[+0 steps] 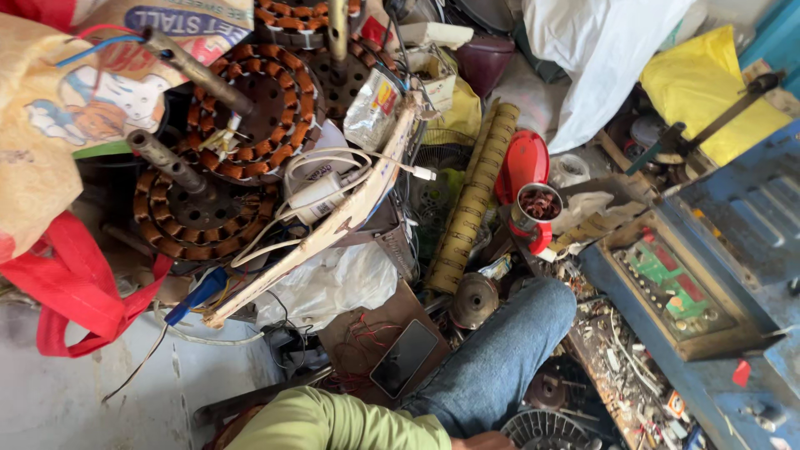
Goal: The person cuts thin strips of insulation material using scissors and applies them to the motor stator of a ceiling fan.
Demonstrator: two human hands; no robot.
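Observation:
Only a sliver of my left hand (485,442) shows at the bottom edge, at the end of a green sleeve (333,423). It rests by my knee in blue jeans (500,358); its fingers are cut off by the frame. My right hand is out of view. A dark smartphone (404,358) lies on a brown board just above the sleeve. A round wire fan guard (542,429) sits right of the hand. Two copper-wound motor stators (258,100) (196,217) with steel shafts lie at the upper left.
A red bag (75,283) lies at the left, a white charger and cable (321,187) across a wooden strip. A yellowish ribbed roll (471,200), a red motor part with a copper coil (533,204), a blue box holding a circuit board (675,283), white and yellow bags crowd around.

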